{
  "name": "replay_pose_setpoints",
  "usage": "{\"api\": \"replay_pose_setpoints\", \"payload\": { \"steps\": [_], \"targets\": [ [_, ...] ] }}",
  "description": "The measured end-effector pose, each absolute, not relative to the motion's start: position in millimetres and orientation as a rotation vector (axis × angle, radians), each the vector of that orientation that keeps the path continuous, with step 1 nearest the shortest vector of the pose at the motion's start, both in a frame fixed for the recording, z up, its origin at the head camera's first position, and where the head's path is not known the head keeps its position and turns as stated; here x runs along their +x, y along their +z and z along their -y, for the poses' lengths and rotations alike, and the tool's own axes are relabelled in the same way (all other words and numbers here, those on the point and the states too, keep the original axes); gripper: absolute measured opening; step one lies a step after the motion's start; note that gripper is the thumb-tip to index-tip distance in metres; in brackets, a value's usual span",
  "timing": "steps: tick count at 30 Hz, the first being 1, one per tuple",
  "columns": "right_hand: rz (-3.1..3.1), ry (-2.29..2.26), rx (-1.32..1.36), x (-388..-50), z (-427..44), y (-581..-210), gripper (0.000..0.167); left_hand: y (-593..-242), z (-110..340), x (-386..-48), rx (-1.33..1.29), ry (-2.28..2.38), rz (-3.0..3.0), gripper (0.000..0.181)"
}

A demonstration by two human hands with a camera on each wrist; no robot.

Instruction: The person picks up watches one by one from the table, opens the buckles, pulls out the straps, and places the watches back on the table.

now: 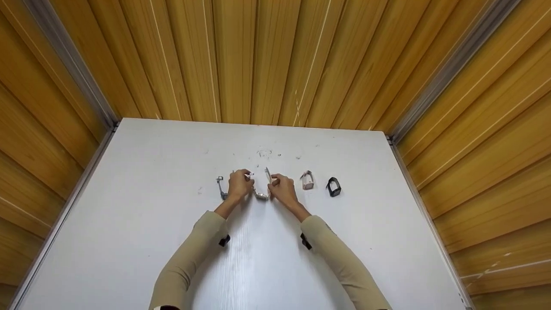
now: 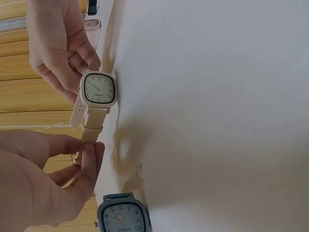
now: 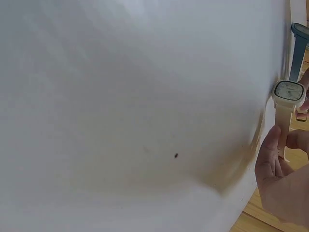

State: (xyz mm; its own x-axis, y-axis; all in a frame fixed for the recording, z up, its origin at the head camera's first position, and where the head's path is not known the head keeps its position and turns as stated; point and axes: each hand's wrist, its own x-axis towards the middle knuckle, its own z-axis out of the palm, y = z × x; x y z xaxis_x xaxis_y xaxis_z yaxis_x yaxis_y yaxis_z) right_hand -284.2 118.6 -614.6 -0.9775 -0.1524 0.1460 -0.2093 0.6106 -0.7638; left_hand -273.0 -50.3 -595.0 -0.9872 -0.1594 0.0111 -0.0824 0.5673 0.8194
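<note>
A cream square-faced wristwatch (image 1: 261, 196) stands on the white table between my hands, its two strap ends apart. My left hand (image 1: 240, 184) pinches the buckle-side strap (image 2: 91, 134) between thumb and fingers. On the other side, my right hand (image 1: 283, 189) pinches the strap with holes (image 3: 282, 126). The watch face (image 2: 99, 89) shows plainly in the left wrist view. Just left of my left hand lies a blue-grey watch (image 1: 224, 196) with its strap undone; its dial (image 2: 124, 217) appears at the bottom of the left wrist view.
To the right of my right hand sit a pink watch (image 1: 308, 186) and, farther over, a black watch (image 1: 336, 192), both with looped straps. Small dark marks (image 1: 264, 153) dot the table beyond my hands. Wood-patterned panels (image 1: 275, 64) enclose the table's back and sides.
</note>
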Motion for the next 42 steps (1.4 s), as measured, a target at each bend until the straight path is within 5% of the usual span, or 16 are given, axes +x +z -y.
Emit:
{"api": "replay_pose_setpoints", "payload": {
  "steps": [14,33,42],
  "targets": [
    [2.668,1.402,0.309,-282.5,-116.0,-623.5,0.018,-600.1,49.4,-275.2,0.15,-1.253,2.777,0.024],
    [2.544,1.23,0.087,-294.2,-206.6,-590.6,0.013,-577.4,2.7,-276.5,-0.359,-1.475,2.51,0.019],
    [2.561,1.292,-0.024,-289.1,-234.1,-596.1,0.029,-582.3,-38.1,-282.6,-0.329,-1.694,2.647,0.026]
  ]
}}
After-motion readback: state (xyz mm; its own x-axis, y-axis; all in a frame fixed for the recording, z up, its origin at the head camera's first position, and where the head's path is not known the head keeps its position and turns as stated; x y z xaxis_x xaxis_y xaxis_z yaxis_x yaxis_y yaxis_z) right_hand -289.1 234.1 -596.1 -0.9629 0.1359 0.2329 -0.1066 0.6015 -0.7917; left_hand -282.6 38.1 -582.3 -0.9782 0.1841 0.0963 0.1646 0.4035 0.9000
